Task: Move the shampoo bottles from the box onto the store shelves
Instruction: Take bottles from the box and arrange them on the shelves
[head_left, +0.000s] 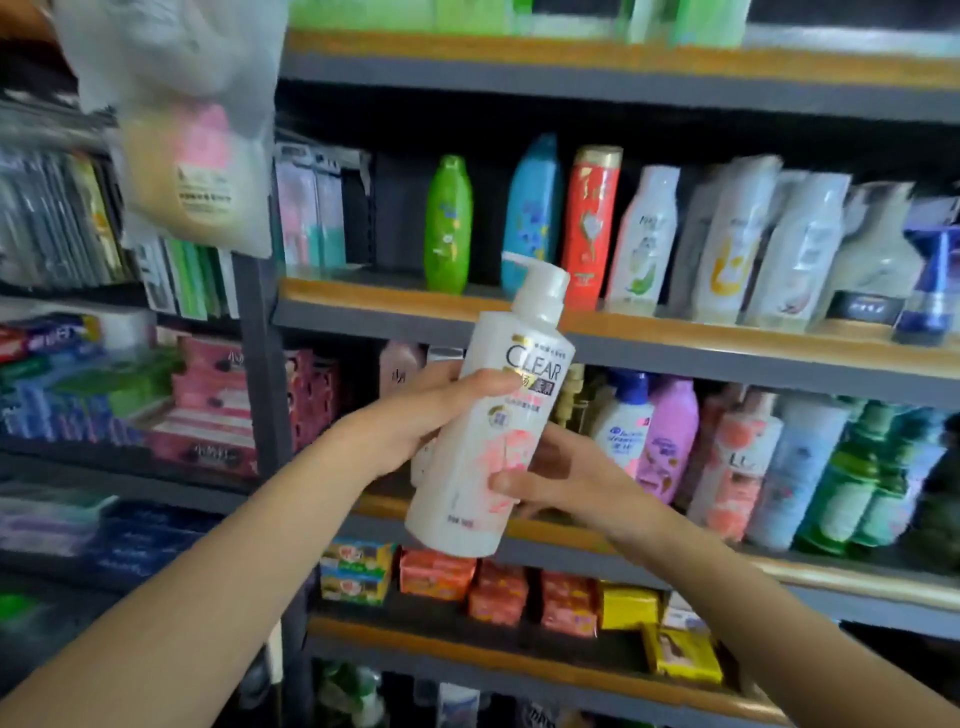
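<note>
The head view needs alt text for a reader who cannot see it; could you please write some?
Two bare hands hold a white pump bottle labelled CLEAR, tilted, in front of store shelves: the left hand grips its middle, the right hand its lower part. Behind it, the shelves carry rows of upright shampoo bottles, with boxed soaps lower down.

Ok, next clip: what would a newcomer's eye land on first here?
The white pump bottle marked CLEAR, tilted mid-frame, gripped by the left hand around its middle and the right hand lower down. Behind it, a bright row on the shelf: green bottle, blue bottle, red bottle.
</note>
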